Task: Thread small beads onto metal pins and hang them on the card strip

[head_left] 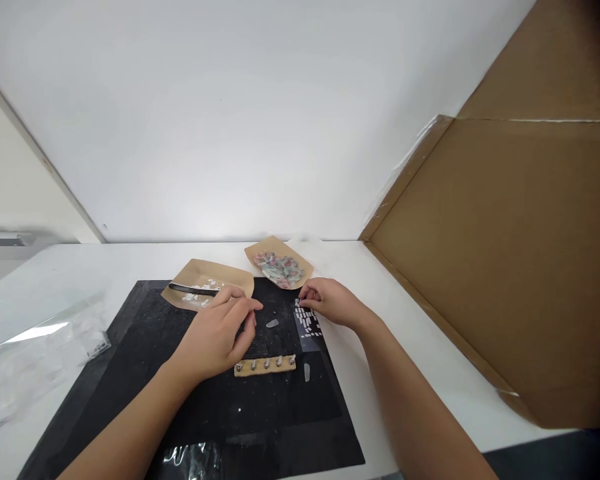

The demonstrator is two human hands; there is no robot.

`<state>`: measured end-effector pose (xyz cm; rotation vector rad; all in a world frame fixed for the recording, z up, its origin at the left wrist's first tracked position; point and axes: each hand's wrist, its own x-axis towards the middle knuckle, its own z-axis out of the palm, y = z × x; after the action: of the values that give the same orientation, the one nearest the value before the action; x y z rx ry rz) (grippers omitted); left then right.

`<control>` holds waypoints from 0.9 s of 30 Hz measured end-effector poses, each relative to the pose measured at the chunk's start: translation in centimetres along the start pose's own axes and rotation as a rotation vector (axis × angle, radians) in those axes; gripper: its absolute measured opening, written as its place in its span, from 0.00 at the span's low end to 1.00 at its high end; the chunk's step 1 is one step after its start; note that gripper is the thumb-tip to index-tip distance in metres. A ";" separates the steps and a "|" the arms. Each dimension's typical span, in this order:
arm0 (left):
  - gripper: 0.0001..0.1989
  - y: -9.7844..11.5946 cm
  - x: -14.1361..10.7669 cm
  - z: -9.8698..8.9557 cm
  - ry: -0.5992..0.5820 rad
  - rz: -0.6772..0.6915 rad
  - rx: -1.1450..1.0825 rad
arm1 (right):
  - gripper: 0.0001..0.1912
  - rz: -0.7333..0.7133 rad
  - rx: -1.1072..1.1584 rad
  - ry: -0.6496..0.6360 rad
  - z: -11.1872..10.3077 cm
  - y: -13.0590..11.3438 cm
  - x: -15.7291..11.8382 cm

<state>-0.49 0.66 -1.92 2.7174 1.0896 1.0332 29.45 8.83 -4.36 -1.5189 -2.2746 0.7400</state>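
My left hand (225,330) is over the black mat, beside a brown paper tray (184,275) of small white pieces. Its thumb and index tips come close together in a pinch; I cannot make out anything between them. A dark slim tool (193,289) lies across that tray, its right end reaching under my left knuckles. My right hand (333,301) pinches at the upper edge of a sheet of small white tabs (307,320); whatever its fingertips hold is hidden. Between and below the hands lies a tan strip (265,365) with several shiny stubs.
Clear nail-shaped pieces lie on the black mat (275,420), one centrally (273,323), another at right (307,372). Behind stands a second paper tray (280,267) of coloured small packets. Clear plastic bags (40,373) are at left, a cardboard panel (505,253) at right, a white wall behind.
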 end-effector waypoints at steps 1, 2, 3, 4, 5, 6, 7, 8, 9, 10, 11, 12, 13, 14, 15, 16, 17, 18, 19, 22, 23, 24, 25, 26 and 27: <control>0.12 0.0 0.0 0.0 0.003 -0.002 0.002 | 0.04 0.001 -0.003 0.004 0.0 0.0 0.0; 0.12 0.0 0.0 0.0 0.004 -0.002 0.005 | 0.03 0.002 -0.007 0.009 0.0 0.0 0.0; 0.13 0.1 0.1 0.0 0.004 -0.001 0.008 | 0.03 0.002 -0.012 0.013 0.0 0.0 0.1; 0.13 0.1 0.1 0.0 0.004 0.001 0.009 | 0.03 0.002 -0.018 0.017 0.0 0.0 0.1; 0.13 0.1 0.1 -0.1 0.003 0.003 0.010 | 0.03 0.000 -0.023 0.019 -0.1 0.0 0.1; 0.13 0.1 0.1 -0.1 0.002 0.005 0.011 | 0.03 -0.003 -0.029 0.020 -0.1 0.1 0.1; 0.13 0.1 0.1 -0.1 0.001 0.006 0.011 | 0.03 -0.005 -0.033 0.022 0.0 0.1 0.2; 0.13 0.1 0.1 -0.1 0.000 0.006 0.011 | 0.03 -0.007 -0.037 0.023 0.0 0.1 0.2; 0.12 0.1 0.1 -0.1 0.000 0.007 0.012 | 0.03 -0.009 -0.041 0.026 0.0 0.1 0.2; 0.12 0.1 0.1 -0.1 0.000 0.007 0.013 | 0.04 -0.010 -0.045 0.028 0.0 0.1 0.2; 0.12 0.1 0.1 -0.1 0.001 0.007 0.015 | 0.04 -0.011 -0.050 0.029 0.0 0.1 0.2; 0.12 0.1 0.1 -0.1 0.000 0.007 0.015 | 0.05 -0.013 -0.056 0.029 0.0 0.0 0.2; 0.12 0.1 0.1 -0.1 -0.001 0.006 0.016 | 0.05 -0.016 -0.064 0.026 -0.1 0.0 0.1; 0.12 0.1 0.1 -0.1 -0.002 0.005 0.016 | 0.06 -0.016 -0.072 0.023 -0.3 -0.1 0.0; 0.12 0.1 0.1 -0.1 -0.003 0.002 0.016 | 0.07 -0.016 -0.080 0.020 -0.4 -0.2 -0.1; 0.12 0.1 0.1 -0.1 -0.005 0.001 0.015 | 0.09 -0.014 -0.088 0.019 -0.6 -0.3 -0.2; 0.12 0.1 0.1 -0.1 -0.006 0.001 0.015 | 0.11 -0.010 -0.095 0.021 -0.9 -0.3 -0.3; 0.12 0.1 0.1 -0.1 -0.007 0.000 0.016 | 0.12 -0.006 -0.101 0.029 -1.2 -0.3 -0.4; 0.13 0.1 0.1 -0.1 -0.006 0.001 0.018 | 0.14 0.001 -0.107 0.042 -1.5 -0.3 -0.5; 0.12 0.0 0.0 -0.1 -0.003 0.008 0.018 | 0.18 0.037 -0.123 0.101 -2.3 -0.1 -0.8; 0.12 0.0 0.0 -0.1 -0.002 0.009 0.017 | 0.19 0.057 -0.127 0.123 -2.6 0.0 -0.9; 0.12 0.0 0.0 -0.1 -0.001 0.009 0.014 | 0.19 0.078 -0.130 0.144 -2.8 0.2 -0.9; 0.12 0.0 0.0 -0.1 -0.002 0.008 0.012 | 0.19 0.100 -0.131 0.160 -3.0 0.4 -1.0; 0.12 0.0 0.0 -0.1 -0.006 0.006 0.010 | 0.20 0.120 -0.130 0.172 -3.2 0.6 -1.1; 0.12 0.0 0.0 -0.1 -0.010 0.003 0.009 | 0.19 0.137 -0.128 0.178 -3.4 0.8 -1.3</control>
<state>-0.56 0.68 -1.86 2.7291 1.0910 1.0158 32.26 8.74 -2.00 -1.7381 -2.1391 0.4790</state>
